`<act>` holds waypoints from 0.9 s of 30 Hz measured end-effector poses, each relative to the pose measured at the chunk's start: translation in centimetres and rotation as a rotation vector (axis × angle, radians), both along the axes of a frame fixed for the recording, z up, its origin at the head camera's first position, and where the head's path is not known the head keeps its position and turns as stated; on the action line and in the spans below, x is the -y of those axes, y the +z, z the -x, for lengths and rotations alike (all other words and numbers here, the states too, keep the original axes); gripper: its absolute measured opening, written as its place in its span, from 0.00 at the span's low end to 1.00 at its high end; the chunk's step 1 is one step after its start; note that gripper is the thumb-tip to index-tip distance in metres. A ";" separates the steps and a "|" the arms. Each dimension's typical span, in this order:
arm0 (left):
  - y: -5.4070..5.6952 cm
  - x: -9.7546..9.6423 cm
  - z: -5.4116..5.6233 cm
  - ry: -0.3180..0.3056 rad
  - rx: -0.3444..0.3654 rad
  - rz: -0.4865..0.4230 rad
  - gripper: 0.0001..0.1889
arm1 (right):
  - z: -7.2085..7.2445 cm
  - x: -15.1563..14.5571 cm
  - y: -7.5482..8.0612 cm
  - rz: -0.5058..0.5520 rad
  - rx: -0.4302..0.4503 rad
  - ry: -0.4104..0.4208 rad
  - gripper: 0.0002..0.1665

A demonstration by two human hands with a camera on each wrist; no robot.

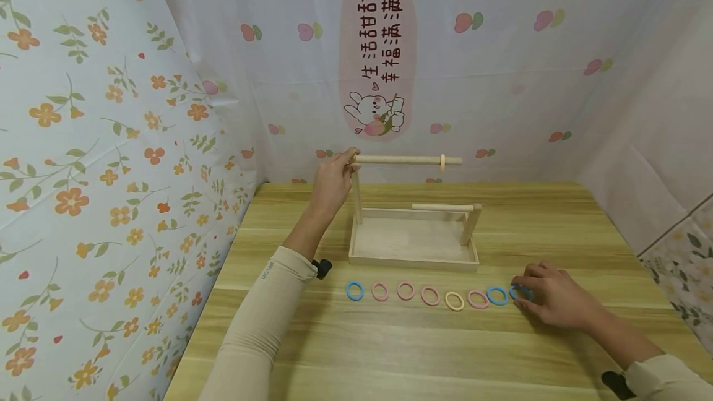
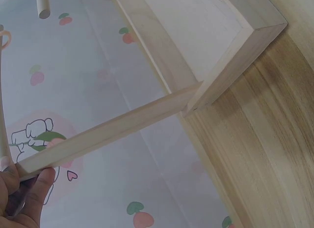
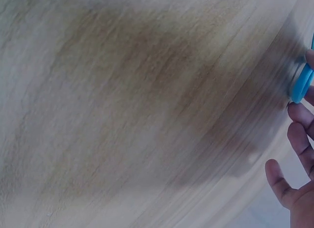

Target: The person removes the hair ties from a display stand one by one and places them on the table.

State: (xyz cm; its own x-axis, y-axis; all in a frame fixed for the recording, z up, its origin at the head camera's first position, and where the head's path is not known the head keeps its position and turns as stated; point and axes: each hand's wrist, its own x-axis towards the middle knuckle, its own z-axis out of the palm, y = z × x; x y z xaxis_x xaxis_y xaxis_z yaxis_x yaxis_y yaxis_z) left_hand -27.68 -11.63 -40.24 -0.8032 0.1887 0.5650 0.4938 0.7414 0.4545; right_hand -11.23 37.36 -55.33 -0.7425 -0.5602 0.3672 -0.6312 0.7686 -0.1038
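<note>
A wooden rack (image 1: pixel 414 263) stands on the table, a shallow tray with a post at each end and a rod on each post. My left hand (image 1: pixel 332 183) grips the top of the taller left post (image 2: pixel 113 124), where the upper rod (image 1: pixel 398 159) begins. One pale orange ring (image 1: pixel 442 163) hangs near that rod's free end. At the right end of a row of rings, my right hand (image 1: pixel 551 296) pinches a blue ring (image 3: pixel 301 85) between thumb and fingers, close over the table. The hand covers part of this ring in the head view.
Left of the held ring, two more blue rings (image 1: pixel 497 296), several pink rings (image 1: pixel 405 291) and a yellow ring (image 1: pixel 454 301) lie in front of the rack. The lower rod (image 1: pixel 442 207) points left from the short right post (image 1: pixel 471 225). Patterned cloth (image 1: pixel 501 91) hangs behind the table.
</note>
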 end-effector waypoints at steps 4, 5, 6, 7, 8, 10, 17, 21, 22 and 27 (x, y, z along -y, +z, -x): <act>-0.1 0.0 0.0 0.003 0.003 0.005 0.12 | 0.0 0.0 -0.2 0.009 0.008 0.004 0.26; -0.2 0.0 0.0 0.002 0.004 0.005 0.12 | 0.0 0.0 -0.2 0.013 0.007 0.008 0.26; -0.2 0.0 0.0 0.004 0.004 0.007 0.12 | 0.0 0.1 -0.1 0.018 0.006 0.013 0.26; -0.3 0.0 0.0 0.005 0.003 0.009 0.12 | 0.0 0.1 -0.1 0.025 0.006 0.018 0.25; -0.3 0.0 0.0 0.005 0.003 0.011 0.12 | 0.1 0.1 0.0 0.028 0.003 0.024 0.25; -0.3 0.0 0.1 0.003 0.002 0.012 0.12 | 0.2 0.2 0.3 0.031 -0.002 0.032 0.24; -0.2 0.0 0.0 0.003 0.014 0.012 0.13 | 1.6 0.7 2.2 0.023 -0.012 0.007 0.26; -0.1 0.0 0.1 0.007 0.009 0.012 0.13 | 3.1 1.1 4.0 0.044 -0.067 0.025 0.28; -0.1 0.0 0.1 0.005 0.006 0.009 0.13 | 3.5 1.2 4.4 0.047 -0.081 0.029 0.28; -0.1 0.0 0.3 0.002 -0.007 0.006 0.13 | 5.3 1.8 6.6 0.048 -0.134 0.055 0.29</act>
